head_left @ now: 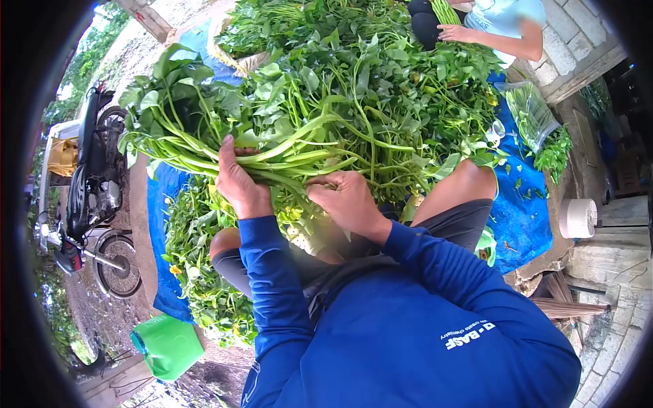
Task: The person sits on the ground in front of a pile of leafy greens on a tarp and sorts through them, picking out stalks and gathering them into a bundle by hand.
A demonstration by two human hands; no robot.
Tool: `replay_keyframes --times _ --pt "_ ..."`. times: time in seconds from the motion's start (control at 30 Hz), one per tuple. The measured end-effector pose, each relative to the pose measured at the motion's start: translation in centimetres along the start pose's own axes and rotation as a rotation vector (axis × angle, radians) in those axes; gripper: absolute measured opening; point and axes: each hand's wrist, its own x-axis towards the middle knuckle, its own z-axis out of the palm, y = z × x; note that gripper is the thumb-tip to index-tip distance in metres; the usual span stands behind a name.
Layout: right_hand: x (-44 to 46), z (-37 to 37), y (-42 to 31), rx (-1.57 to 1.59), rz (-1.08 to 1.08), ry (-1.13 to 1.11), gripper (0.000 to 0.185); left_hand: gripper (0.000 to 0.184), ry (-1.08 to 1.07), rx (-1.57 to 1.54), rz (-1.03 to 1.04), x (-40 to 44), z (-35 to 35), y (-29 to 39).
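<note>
My left hand (241, 180) is wrapped round a thick bunch of long-stemmed leafy greens (286, 155), which look like water spinach. The bunch lies sideways, its leaves (180, 102) to the left and the bare stem ends to the right. Just right of that grip, below the stems, my right hand (347, 204) is closed with thumb and finger pinched together at the lower stems. What sits between those fingertips is too small to make out. A large heap of the same greens (394, 81) spreads beyond both hands.
More greens (204, 258) lie by my left knee on a blue tarp (524, 224). A co-worker's hand (457, 34) holds stems at the top right. Around the edges are a motorcycle (95, 183), a green container (168, 347), a bagged bunch (529, 112) and a white round container (578, 218).
</note>
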Motion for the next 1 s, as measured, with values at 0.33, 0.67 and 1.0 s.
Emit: replay_keyframes --times 0.33,0.67,1.0 --pt "-6.4 -6.1 9.6 -0.603 0.178 -0.636 0.035 0.024 -0.040 0.042 -0.021 3.6 -4.5 7.3" --pt "6.7 -5.3 10.0 -0.739 -0.262 -0.019 0.018 0.026 -0.070 0.102 -0.143 0.7 -7.4 7.2" --pt "12.0 1.7 11.1 -0.557 0.160 0.076 0.031 0.021 -0.038 0.054 -0.291 -2.6 -8.2 4.7"
